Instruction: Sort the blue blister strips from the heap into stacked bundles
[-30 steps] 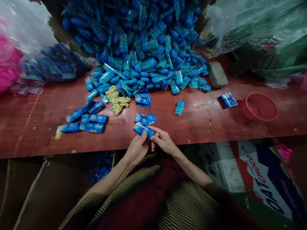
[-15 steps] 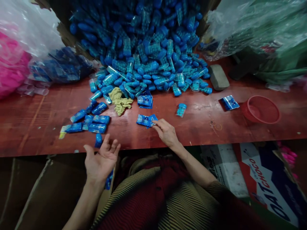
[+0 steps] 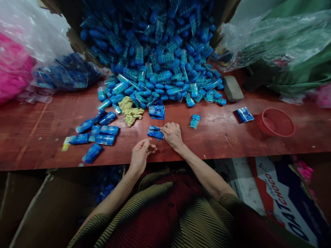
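Note:
My right hand [image 3: 172, 136] rests on the table, its fingertips pinching the edge of a flat blue printed wrapper [image 3: 154, 132] in a small stack. Just to the left, my left hand [image 3: 142, 155] hovers over the table's front edge, fingers loosely apart, with nothing visible in it. A second pile of flat wrappers [image 3: 156, 112] lies behind the first. On the left, several blue-wrapped tubes [image 3: 105, 139] lie in a group, and one wrapped tube [image 3: 92, 153] lies nearer the edge. An unwrapped clear tube of blue balls [image 3: 194, 121] is right of my right hand.
A heap of blue-capped tubes [image 3: 160, 75] spills from a carton at the back. Beside it are a yellow-green cloth [image 3: 130, 111] and a grey block [image 3: 233, 89]. To the right are a blue packet [image 3: 243, 114] and a red basket [image 3: 276, 122]. Plastic bags flank both sides.
My left hand has moved right, towards the wrapper stack. The wrapped tube that was tipping beside it now lies at the front left. My right hand has shifted slightly over the wrappers.

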Motion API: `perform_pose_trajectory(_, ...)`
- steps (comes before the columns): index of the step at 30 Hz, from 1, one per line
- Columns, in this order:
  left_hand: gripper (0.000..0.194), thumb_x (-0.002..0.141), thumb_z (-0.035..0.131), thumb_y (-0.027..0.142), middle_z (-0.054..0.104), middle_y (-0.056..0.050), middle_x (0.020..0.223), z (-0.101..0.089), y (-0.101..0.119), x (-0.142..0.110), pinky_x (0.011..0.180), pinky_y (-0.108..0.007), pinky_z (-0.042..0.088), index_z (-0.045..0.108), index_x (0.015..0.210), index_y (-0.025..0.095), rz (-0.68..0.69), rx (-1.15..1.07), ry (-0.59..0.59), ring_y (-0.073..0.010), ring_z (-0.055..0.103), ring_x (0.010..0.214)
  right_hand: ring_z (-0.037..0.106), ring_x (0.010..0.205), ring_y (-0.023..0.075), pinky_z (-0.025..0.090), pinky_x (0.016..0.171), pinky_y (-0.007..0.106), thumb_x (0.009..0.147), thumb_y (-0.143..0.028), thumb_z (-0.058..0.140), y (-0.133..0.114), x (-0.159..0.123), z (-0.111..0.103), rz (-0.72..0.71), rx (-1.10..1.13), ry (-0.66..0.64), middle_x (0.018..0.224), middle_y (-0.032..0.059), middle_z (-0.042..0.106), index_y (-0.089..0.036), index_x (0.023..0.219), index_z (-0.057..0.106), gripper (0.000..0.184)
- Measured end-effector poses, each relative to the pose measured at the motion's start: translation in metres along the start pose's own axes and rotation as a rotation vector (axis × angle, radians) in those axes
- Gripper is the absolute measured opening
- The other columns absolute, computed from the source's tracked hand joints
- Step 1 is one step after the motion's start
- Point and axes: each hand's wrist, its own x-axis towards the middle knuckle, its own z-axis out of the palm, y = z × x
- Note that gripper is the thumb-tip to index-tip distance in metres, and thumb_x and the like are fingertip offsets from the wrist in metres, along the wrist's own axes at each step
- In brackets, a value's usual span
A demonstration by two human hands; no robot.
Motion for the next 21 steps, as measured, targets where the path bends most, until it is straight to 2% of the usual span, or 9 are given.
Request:
perform_pose_trajectory(5, 0.049, 0.057, 0.08, 0.032, 0.065, 0.001, 0.074, 0.015, 0.001, 0.014, 0.049, -0.019, 0.043, 0.056, 0.096, 0.016, 0.068, 0.06, 0.064, -0.0086, 0.059, 0.054, 0.052, 0.088, 0.0195, 0.03, 0.081, 0.034, 0.094, -0.031, 0.046, -0.002, -0.012, -0.008, -0.034, 0.103, 0.1, 0.094, 0.0068, 0.066, -0.025, 0.109, 0.068, 0.028)
perform_pose_trajectory(10, 0.03, 0.057, 0.077, 0.033, 0.056, 0.004, 0.053, 0.028, 0.0, 0.031, 0.041, -0.017, 0.036, 0.059, 0.07, 0.013, 0.095, 0.158, 0.139, -0.0062, 0.049, 0.044, 0.054, 0.09, 0.0191, 0.035, 0.085, 0.033, 0.092, -0.029, 0.048, -0.008, -0.017, -0.016, -0.039, 0.295, 0.093, 0.094, 0.0075, 0.066, -0.022, 0.109, 0.068, 0.027)
perform_pose_trajectory(13, 0.029, 0.056, 0.077, 0.034, 0.056, 0.004, 0.05, 0.031, 0.0, 0.035, 0.041, -0.017, 0.036, 0.06, 0.066, 0.013, 0.095, 0.133, 0.134, -0.0063, 0.048, 0.044, 0.056, 0.085, 0.0167, 0.041, 0.081, 0.03, 0.087, -0.028, 0.053, -0.008, -0.011, -0.017, 0.094, 0.607, 0.063, 0.097, 0.0071, 0.065, -0.017, 0.118, 0.061, 0.034)
perform_pose_trajectory(15, 0.03, 0.055, 0.078, 0.035, 0.058, 0.002, 0.052, 0.032, 0.0, 0.035, 0.041, -0.018, 0.039, 0.061, 0.067, 0.012, 0.07, 0.101, 0.082, -0.0074, 0.05, 0.044, 0.056, 0.074, 0.0141, 0.044, 0.071, 0.027, 0.083, -0.03, 0.054, -0.007, -0.006, -0.015, 0.203, 0.857, 0.0, 0.086, 0.0042, 0.064, -0.013, 0.108, 0.064, 0.031)
perform_pose_trajectory(17, 0.033, 0.054, 0.078, 0.036, 0.06, 0.001, 0.053, 0.033, -0.002, 0.034, 0.041, -0.02, 0.041, 0.06, 0.067, 0.012, 0.05, 0.072, 0.042, -0.0087, 0.051, 0.043, 0.052, 0.063, 0.012, 0.043, 0.062, 0.024, 0.079, -0.034, 0.054, -0.006, -0.002, -0.01, 0.277, 1.033, -0.042, 0.072, 0.0, 0.06, -0.014, 0.086, 0.065, 0.024)
perform_pose_trajectory(21, 0.038, 0.052, 0.079, 0.038, 0.061, 0.001, 0.055, 0.035, -0.004, 0.033, 0.042, -0.022, 0.045, 0.059, 0.07, 0.011, 0.055, 0.01, 0.02, -0.0097, 0.053, 0.044, 0.045, 0.054, 0.0096, 0.037, 0.053, 0.021, 0.078, -0.04, 0.052, -0.01, -0.001, -0.001, 0.363, 1.107, 0.025, 0.06, -0.0044, 0.051, -0.018, 0.068, 0.055, 0.024)
